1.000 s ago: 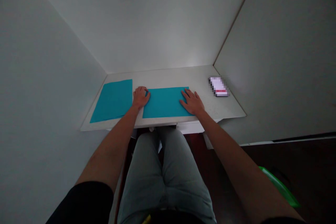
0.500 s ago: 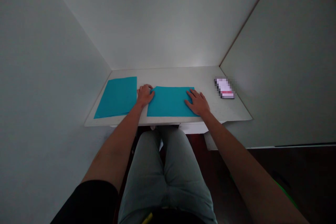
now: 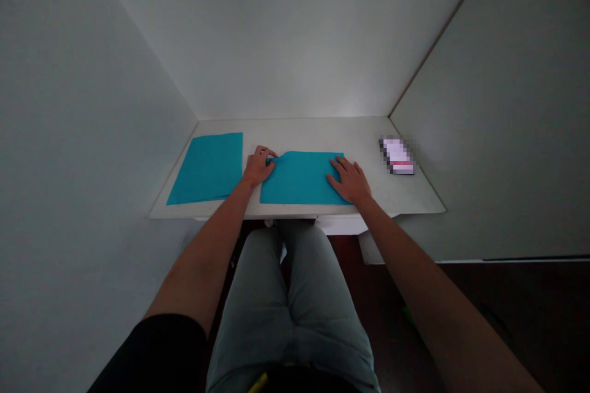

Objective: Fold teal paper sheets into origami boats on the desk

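Observation:
A blue sheet of paper (image 3: 302, 179) lies in front of me on a white table. At its far left corner, my left hand (image 3: 259, 166) pinches the paper between thumb and fingers, and the corner is lifted and bent a little. My right hand (image 3: 351, 180) rests flat on the sheet's right side with its fingers spread. To the left of my left hand lies more blue paper (image 3: 207, 167), with a second edge showing along its near side, so it looks like more than one layer.
The white table (image 3: 313, 132) is set between walls on its left, back and right. A phone (image 3: 397, 156) with a lit, blurred screen lies near the right edge. My legs (image 3: 295, 295) are against the table's front.
My left hand has moved slightly right, and the far left corner of the sheet is bent inward more. My right hand stays in place on the paper.

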Demonstrator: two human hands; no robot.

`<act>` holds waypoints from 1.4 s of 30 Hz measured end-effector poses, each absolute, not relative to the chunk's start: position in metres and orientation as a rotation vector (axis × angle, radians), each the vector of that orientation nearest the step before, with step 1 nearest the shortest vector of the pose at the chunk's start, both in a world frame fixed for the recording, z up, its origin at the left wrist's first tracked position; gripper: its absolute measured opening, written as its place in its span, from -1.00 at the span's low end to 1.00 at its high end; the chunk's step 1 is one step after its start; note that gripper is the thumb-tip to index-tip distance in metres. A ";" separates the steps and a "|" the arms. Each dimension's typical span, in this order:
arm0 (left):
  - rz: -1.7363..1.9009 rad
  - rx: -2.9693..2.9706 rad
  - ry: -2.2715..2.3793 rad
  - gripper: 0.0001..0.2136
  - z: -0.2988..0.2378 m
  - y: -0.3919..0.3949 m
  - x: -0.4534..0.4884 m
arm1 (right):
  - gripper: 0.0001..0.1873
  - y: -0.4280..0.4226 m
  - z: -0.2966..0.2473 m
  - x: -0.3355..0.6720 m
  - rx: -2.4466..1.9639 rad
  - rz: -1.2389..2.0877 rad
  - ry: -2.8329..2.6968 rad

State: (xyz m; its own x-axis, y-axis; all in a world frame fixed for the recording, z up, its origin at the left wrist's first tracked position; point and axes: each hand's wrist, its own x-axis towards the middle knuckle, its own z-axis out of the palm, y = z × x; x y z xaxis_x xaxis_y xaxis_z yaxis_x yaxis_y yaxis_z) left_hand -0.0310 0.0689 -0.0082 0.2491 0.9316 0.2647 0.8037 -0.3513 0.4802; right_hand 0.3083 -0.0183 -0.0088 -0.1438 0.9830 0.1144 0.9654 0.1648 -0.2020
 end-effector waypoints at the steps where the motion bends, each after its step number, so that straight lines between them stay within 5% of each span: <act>1: 0.747 2.292 1.593 -0.74 -0.007 0.067 -0.030 | -0.25 -0.018 -0.009 0.308 -1.894 0.115 -2.217; 8: 0.706 2.383 1.460 -0.85 -0.001 0.059 -0.026 | -0.25 -0.018 -0.008 0.309 -1.888 0.119 -2.217; 16: 0.795 2.284 1.531 -0.62 -0.003 0.058 -0.027 | -0.26 -0.018 -0.008 0.309 -1.890 0.124 -2.216; 42: 1.170 1.880 1.727 -0.86 -0.003 0.066 -0.032 | -0.23 -0.017 -0.011 0.311 -1.883 0.128 -2.236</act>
State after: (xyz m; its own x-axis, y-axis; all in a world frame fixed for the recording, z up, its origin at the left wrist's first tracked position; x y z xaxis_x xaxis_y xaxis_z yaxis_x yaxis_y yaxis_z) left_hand -0.0323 0.0660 -0.0033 -0.0730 0.9370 0.3416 0.6643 -0.2098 0.7174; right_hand 0.3110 -0.0165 -0.0113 -0.1580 0.9815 0.1077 0.9629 0.1773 -0.2035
